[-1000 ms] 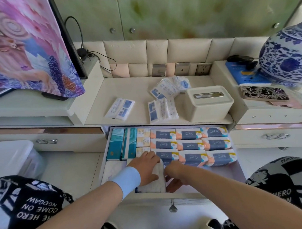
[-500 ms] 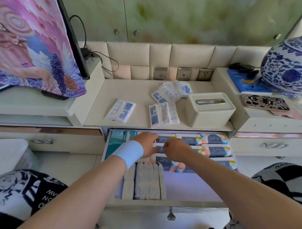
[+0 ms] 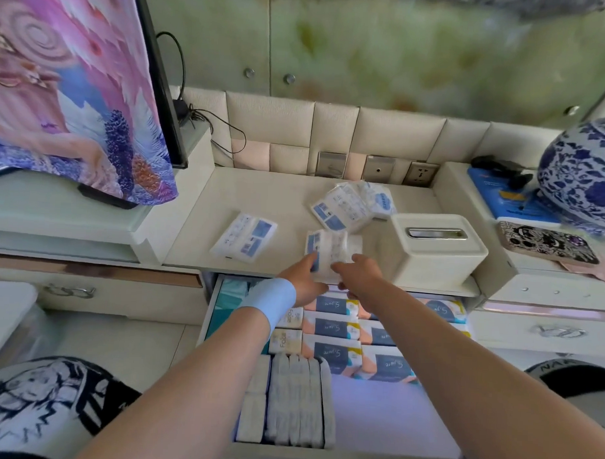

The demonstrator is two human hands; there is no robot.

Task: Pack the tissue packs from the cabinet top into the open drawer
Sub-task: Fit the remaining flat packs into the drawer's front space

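On the cream cabinet top (image 3: 281,194) lie white-and-blue tissue packs: one bundle (image 3: 333,246) at the front edge, a lone pack (image 3: 244,237) to its left, and a pile (image 3: 353,205) further back. My left hand (image 3: 301,280), with a light-blue wristband, touches the front bundle's left side; my right hand (image 3: 358,274) reaches its right side. How firmly the fingers hold it is blurred. Below, the open drawer (image 3: 383,421) holds a row of white packs (image 3: 290,400) standing on edge at the front left.
Rows of blue-and-peach tissue packages (image 3: 332,330) and teal ones (image 3: 228,295) fill the drawer's back. A cream tissue box (image 3: 434,247) stands right of the bundle. A draped screen (image 3: 76,84) is at left, a blue-white vase (image 3: 584,177) and phone (image 3: 547,243) at right.
Both hands left the white packs in the drawer's front and rose up and forward to the bundle at the cabinet top's front edge. The camera view tilted upward.
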